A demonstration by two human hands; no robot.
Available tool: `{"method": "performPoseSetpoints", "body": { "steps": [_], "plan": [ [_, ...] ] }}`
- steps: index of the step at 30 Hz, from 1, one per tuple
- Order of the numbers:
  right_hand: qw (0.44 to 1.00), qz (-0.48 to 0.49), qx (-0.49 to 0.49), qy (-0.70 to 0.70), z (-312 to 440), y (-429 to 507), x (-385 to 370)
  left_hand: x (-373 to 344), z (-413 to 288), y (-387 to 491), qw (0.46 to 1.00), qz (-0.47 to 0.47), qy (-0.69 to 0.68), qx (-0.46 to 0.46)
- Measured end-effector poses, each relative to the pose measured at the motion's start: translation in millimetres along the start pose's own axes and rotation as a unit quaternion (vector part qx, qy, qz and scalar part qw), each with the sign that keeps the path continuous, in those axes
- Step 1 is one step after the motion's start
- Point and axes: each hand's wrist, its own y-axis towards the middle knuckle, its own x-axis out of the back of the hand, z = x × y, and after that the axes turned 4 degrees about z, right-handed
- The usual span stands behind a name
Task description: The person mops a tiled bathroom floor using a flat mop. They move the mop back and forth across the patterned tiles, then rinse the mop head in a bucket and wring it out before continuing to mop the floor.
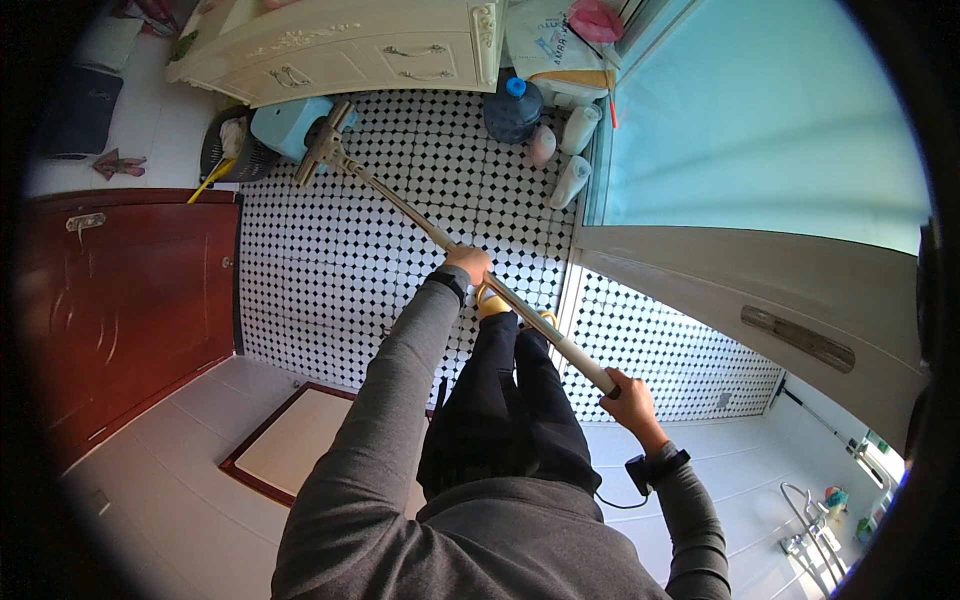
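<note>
Both my hands are on the long pole of a mop, which runs slantwise across my body. My left hand wraps around the middle of the pole. Lower in the view, my right hand closes on the pale grip at its top end. At the far end is the wide, flat mop head. It overlaps the front of a light blue plastic container; whether they touch, I cannot tell. Beneath the pole are my feet in yellow slippers, on a white tiled floor with small black insets.
A cream cabinet stands behind the container. Beside it are a dark basket, a water jug, white bottles and a pink bottle. A red-brown door is left; a frosted-glass door stands right.
</note>
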Motion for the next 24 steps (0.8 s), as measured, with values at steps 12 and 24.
{"method": "performPoseSetpoints", "body": {
  "steps": [12,24],
  "plan": [
    [0.997,-0.067,0.027,-0.016,20.6,28.2,-10.8,8.4,37.1,23.3,0.997,-0.070,0.014,-0.039],
    [0.999,-0.027,-0.032,0.011,-74.7,-52.8,-28.3,-56.6,-68.5,18.0,0.995,-0.059,0.020,-0.083]
  ]
}}
